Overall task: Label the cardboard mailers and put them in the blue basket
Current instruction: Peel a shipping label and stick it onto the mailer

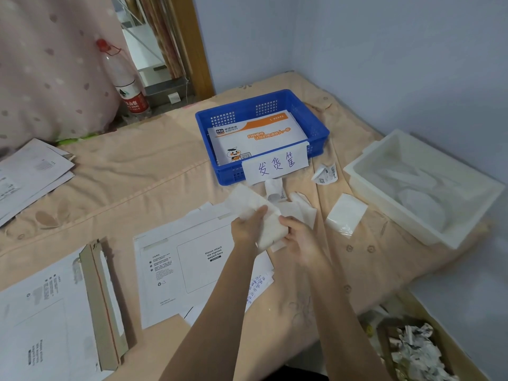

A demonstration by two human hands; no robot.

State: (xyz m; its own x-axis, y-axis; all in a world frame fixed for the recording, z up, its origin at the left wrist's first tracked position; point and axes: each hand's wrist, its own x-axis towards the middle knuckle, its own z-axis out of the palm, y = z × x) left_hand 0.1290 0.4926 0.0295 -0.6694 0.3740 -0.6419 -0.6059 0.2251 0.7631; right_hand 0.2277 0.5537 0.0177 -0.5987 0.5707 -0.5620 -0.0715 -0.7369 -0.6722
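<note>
Both arms fwd, left grip (248, 226), right grip (298, 237) curled, close together

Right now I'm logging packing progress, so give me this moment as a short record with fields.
left hand: grips the white sheet
right hand: holds the same sheet from the right
blue basket: holds one orange-and-white mailer, handwritten sign on front wall
blank mailer: flat below the hands, waybill box empty
white tray: right of basket

Blue basket (316, 125) open from above, one mailer (258, 136) lying flat inside; approach from the near side crosses loose paper scraps (298, 207); white tray (428, 232) bounds the right; bottle (126, 81) stands far left.
</note>
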